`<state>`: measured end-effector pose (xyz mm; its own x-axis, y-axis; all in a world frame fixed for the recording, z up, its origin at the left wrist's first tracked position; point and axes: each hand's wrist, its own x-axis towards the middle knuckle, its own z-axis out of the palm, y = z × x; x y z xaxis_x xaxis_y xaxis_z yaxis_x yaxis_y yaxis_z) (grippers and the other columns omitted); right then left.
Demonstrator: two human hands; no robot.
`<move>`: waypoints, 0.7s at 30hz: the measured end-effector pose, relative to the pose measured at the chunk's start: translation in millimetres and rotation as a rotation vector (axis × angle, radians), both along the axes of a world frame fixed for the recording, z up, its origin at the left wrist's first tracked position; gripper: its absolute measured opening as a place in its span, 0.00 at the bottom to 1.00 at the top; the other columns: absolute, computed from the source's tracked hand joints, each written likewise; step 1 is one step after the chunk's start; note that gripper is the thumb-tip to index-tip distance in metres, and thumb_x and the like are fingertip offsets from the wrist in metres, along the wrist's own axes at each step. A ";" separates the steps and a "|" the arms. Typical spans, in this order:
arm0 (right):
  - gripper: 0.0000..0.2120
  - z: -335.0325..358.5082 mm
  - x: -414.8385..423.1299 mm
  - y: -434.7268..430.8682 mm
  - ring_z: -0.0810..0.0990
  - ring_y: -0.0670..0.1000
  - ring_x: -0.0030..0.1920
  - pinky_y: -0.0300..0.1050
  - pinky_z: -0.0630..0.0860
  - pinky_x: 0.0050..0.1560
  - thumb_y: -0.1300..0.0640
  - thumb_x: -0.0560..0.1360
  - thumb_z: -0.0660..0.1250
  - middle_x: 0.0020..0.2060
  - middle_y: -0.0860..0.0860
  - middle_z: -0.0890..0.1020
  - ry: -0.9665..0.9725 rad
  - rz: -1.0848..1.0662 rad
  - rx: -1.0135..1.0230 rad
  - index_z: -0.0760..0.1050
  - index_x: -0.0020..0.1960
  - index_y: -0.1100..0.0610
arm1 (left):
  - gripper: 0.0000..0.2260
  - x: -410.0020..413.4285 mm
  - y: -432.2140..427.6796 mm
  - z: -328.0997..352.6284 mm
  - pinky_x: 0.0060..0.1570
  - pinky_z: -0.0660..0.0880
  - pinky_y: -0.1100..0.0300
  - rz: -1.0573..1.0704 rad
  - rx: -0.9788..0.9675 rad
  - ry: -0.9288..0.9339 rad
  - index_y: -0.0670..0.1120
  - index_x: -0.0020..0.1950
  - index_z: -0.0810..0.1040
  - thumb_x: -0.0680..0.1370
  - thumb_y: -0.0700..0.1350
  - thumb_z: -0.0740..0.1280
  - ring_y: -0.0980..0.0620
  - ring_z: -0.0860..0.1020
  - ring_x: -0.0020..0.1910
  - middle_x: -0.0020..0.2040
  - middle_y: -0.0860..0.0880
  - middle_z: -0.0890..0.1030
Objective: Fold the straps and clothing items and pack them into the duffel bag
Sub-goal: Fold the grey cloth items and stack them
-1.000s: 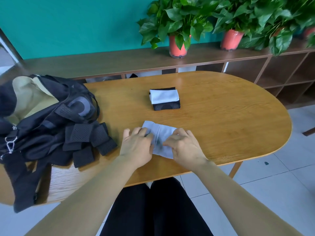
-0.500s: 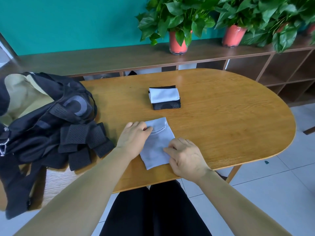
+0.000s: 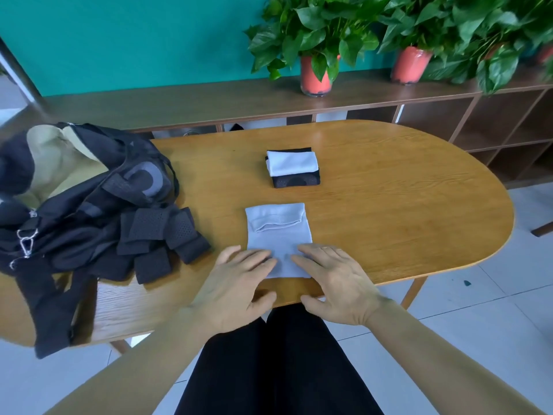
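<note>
Left grip and right grip, both released, press flat on the grey cloth, lower centre of the table.

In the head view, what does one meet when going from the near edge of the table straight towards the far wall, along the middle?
The left hand and right hand, pressing flat → grey cloth, its near end under them → folded white-and-black stack → wooden shelf → potted plant.
</note>
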<state>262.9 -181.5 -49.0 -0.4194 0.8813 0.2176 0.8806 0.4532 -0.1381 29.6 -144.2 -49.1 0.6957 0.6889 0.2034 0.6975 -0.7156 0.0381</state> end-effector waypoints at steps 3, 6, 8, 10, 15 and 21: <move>0.30 -3.0 0.7 -6.9 0.74 0.54 0.63 0.48 0.68 0.66 0.46 0.65 0.62 0.63 0.54 0.75 -0.034 0.021 -0.013 0.73 0.65 0.55 | 0.33 -6.1 -5.5 -3.6 0.67 0.56 0.51 0.024 0.022 0.045 0.50 0.66 0.76 0.70 0.70 0.60 0.55 0.73 0.65 0.67 0.53 0.75; 0.25 -5.7 0.2 -14.7 0.78 0.54 0.57 0.48 0.73 0.60 0.53 0.64 0.61 0.58 0.52 0.79 -0.017 0.026 0.057 0.76 0.61 0.56 | 0.29 -8.4 -11.4 -5.0 0.65 0.56 0.51 -0.048 0.104 -0.003 0.50 0.61 0.79 0.67 0.66 0.68 0.55 0.77 0.58 0.60 0.54 0.79; 0.21 -7.1 -0.3 -18.6 0.79 0.53 0.52 0.48 0.76 0.53 0.55 0.65 0.61 0.52 0.50 0.81 0.033 0.025 0.094 0.78 0.56 0.56 | 0.25 -9.2 -13.7 -4.8 0.63 0.57 0.53 -0.075 0.129 -0.055 0.50 0.58 0.80 0.65 0.61 0.75 0.55 0.79 0.52 0.55 0.56 0.80; 0.15 -6.8 0.2 -20.5 0.79 0.52 0.44 0.46 0.76 0.47 0.54 0.66 0.62 0.44 0.47 0.81 0.108 0.009 0.118 0.79 0.51 0.54 | 0.23 -10.2 -15.0 -5.4 0.61 0.58 0.55 -0.053 0.112 -0.102 0.52 0.55 0.81 0.64 0.59 0.76 0.55 0.79 0.48 0.51 0.58 0.81; 0.07 1.8 -3.2 -16.3 0.71 0.47 0.36 0.30 0.63 0.40 0.52 0.75 0.67 0.29 0.45 0.75 0.350 -0.208 0.067 0.79 0.41 0.54 | 0.18 -6.1 -15.7 -2.1 0.54 0.59 0.57 0.159 -0.022 -0.323 0.54 0.42 0.79 0.71 0.66 0.59 0.58 0.76 0.38 0.35 0.57 0.79; 0.13 -6.5 -21.4 1.0 0.74 0.50 0.40 0.46 0.71 0.37 0.47 0.75 0.66 0.32 0.51 0.78 0.617 -0.559 -0.076 0.77 0.39 0.55 | 0.17 7.9 -2.5 -1.0 0.47 0.72 0.49 0.435 -0.284 -0.581 0.47 0.35 0.74 0.75 0.58 0.67 0.50 0.75 0.33 0.30 0.49 0.77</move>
<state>241.5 -180.4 -55.5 0.2592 0.9456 0.1967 0.7289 -0.0579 -0.6821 37.5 -146.7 -50.1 0.1871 0.9555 0.2279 0.7250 -0.2909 0.6244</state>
